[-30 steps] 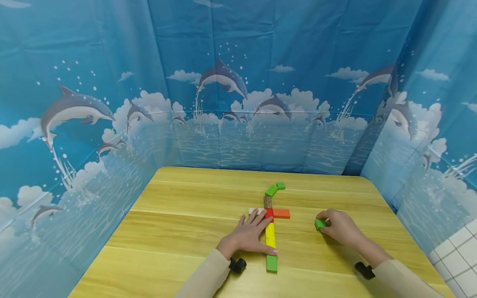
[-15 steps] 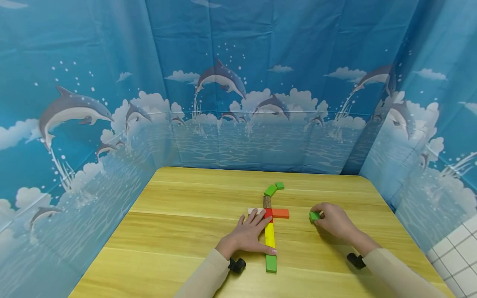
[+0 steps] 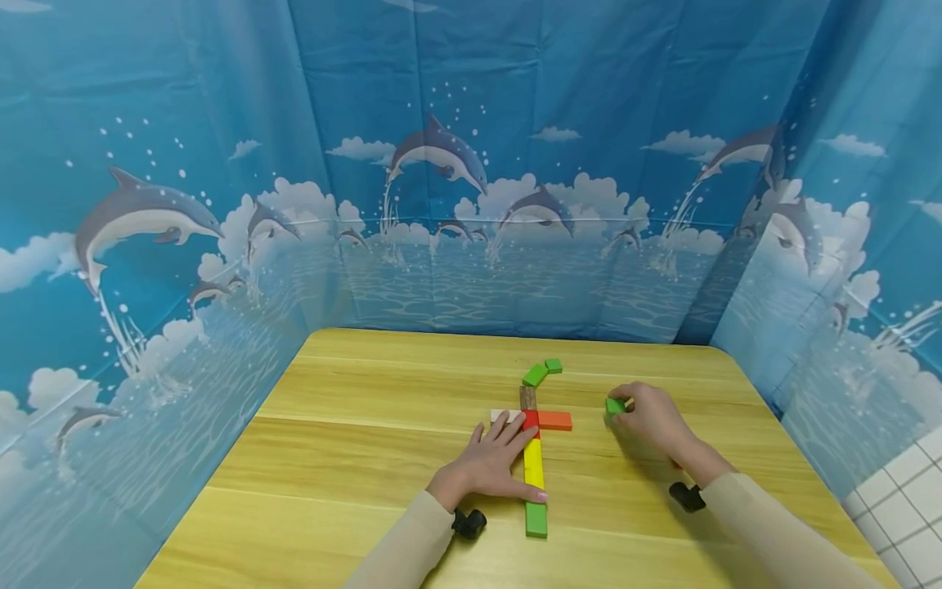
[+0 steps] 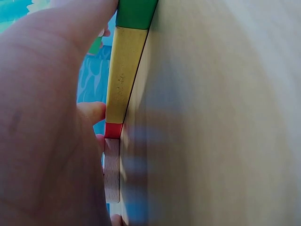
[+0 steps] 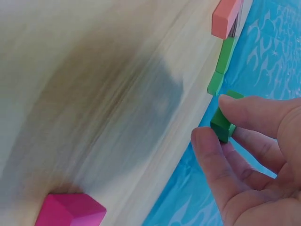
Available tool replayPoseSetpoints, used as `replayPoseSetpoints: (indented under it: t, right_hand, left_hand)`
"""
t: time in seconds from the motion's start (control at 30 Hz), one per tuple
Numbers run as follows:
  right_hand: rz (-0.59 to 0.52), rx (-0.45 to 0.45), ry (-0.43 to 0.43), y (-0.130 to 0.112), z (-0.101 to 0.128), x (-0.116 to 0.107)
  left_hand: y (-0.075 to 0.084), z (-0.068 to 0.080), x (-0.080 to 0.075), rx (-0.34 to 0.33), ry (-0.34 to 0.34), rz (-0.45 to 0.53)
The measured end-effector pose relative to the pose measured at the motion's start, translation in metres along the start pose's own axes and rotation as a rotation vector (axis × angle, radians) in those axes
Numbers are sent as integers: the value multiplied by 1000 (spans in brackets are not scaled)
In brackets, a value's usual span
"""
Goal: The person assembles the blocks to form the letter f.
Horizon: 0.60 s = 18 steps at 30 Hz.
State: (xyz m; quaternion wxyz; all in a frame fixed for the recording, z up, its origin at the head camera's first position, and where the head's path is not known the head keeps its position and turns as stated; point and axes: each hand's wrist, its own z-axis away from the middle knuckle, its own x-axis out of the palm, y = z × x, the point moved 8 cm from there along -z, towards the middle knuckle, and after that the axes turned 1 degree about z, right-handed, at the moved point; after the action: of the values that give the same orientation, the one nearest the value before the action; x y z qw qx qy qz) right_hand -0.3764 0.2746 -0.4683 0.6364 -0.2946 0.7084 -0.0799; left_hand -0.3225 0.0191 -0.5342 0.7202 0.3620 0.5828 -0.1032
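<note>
My left hand [image 3: 487,466] lies spread over a row of flat blocks on the table. Its fingertips touch the pale wooden block [image 3: 502,415] and the red block [image 3: 531,419]; the thumb crosses where the yellow block [image 3: 533,463] meets a green block [image 3: 536,521]. Beyond the red block are an orange block [image 3: 555,420], a brown bark-patterned block [image 3: 527,398] and two green blocks, one slanted [image 3: 536,375] and one small [image 3: 553,366]. To the right, my right hand [image 3: 653,419] pinches a small green block [image 5: 222,123] between thumb and fingers, raised above the tabletop.
A magenta block [image 5: 70,210] stands on the table under the right forearm, mostly hidden in the head view. The wooden table [image 3: 316,458] ends at a blue dolphin curtain [image 3: 471,270] behind and at both sides. White tiles [image 3: 908,491] show at the right.
My right hand has moved forward and slightly left, carrying the small green block. A bit of the magenta block now shows beside the right wrist. The left hand has stayed put.
</note>
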Motion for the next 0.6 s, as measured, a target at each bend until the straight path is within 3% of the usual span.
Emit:
replayPoseSetpoints:
  t: [0.6]
  right_hand:
    - [-17,43,5,2,-38,3]
  left_hand:
    - [-2,-2,0,4,-1,5]
